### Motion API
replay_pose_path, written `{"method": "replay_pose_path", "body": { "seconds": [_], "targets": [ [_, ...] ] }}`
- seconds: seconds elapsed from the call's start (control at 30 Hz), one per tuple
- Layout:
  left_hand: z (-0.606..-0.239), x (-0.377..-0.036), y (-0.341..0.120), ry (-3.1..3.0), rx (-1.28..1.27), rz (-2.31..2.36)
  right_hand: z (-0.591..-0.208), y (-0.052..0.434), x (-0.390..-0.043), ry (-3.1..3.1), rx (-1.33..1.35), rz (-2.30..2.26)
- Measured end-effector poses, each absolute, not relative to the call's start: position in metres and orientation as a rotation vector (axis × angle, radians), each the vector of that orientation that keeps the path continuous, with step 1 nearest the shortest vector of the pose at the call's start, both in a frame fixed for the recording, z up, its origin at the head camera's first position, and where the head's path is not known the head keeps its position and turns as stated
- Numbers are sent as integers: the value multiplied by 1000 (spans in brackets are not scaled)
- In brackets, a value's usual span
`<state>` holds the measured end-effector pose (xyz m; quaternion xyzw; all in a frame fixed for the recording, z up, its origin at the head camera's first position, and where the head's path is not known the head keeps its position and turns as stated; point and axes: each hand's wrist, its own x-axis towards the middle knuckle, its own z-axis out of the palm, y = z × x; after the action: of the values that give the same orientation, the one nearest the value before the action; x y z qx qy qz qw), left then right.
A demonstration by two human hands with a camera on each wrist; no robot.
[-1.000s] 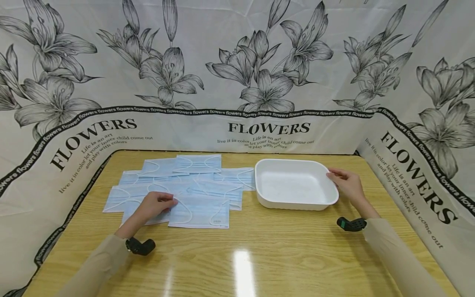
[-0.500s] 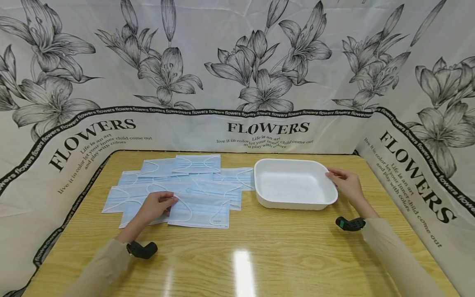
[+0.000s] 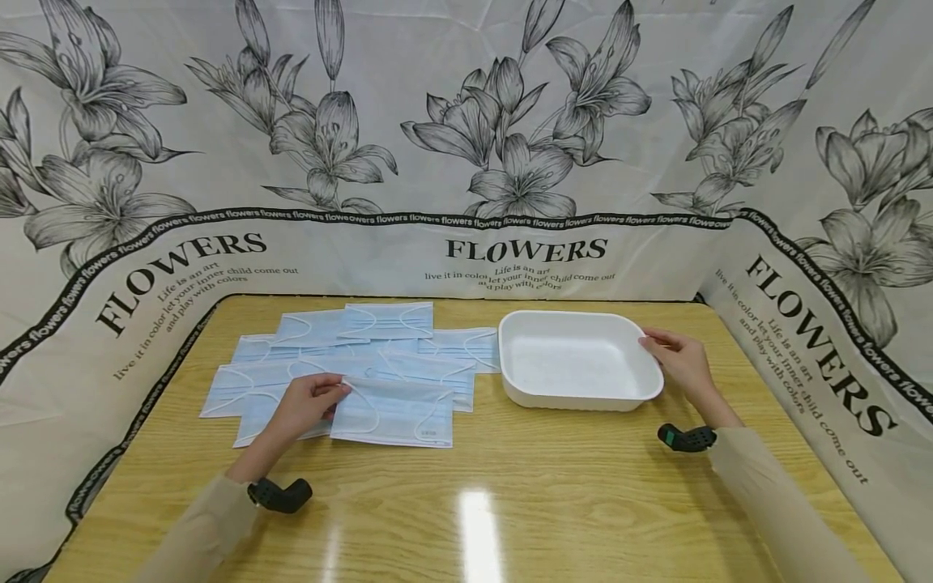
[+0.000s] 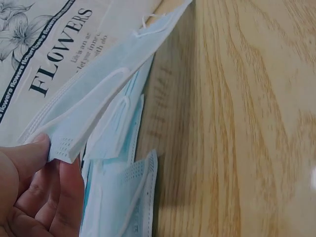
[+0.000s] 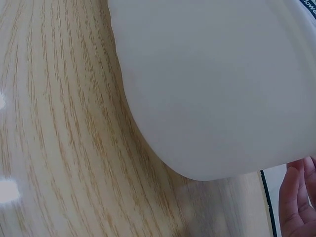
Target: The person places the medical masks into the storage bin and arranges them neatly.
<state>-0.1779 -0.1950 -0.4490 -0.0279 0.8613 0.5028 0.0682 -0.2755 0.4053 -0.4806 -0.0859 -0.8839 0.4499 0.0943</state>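
Observation:
My left hand (image 3: 306, 403) pinches the upper left corner of a pale blue face mask (image 3: 397, 413) with white ear loops. In the left wrist view the thumb (image 4: 33, 150) presses on top of that corner, and the held mask (image 4: 96, 103) slants up off the other masks (image 4: 116, 197). Several more face masks (image 3: 266, 380) lie overlapped behind and to the left of this hand. My right hand (image 3: 681, 364) grips the right end of a white plastic basin (image 3: 579, 402), thumb at the rim and fingers along the outer wall. Most of its fingers are hidden in the right wrist view.
The wooden table (image 3: 554, 494) runs back to a white cloth (image 3: 350, 259) printed with flowers and lettering, which also stands along both sides. The basin is just right of the spread of masks. Black cameras (image 3: 280, 494) sit on both wrists.
My left hand has lifted the pinched mask corner slightly, and the mask has shifted a little. The right hand and the basin hold their place.

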Motion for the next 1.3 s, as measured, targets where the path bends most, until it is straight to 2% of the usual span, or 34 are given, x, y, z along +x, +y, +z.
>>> {"method": "replay_pose_path", "body": {
  "seconds": [0.4,0.77,1.03,1.3],
  "targets": [
    [-438,-174,-191,2594,-25,1576,-440,372,-248,-2677,-335,1337],
    [-429,-173,-189,2595,-38,1635,-445,378,-254,-2686,-303,1319],
    [-422,-174,-185,2566,-116,1664,-473,399,-272,-2663,-267,1308],
    [-415,-180,-177,2561,-175,1681,-477,402,-273,-2653,-265,1317]
  ]
}}
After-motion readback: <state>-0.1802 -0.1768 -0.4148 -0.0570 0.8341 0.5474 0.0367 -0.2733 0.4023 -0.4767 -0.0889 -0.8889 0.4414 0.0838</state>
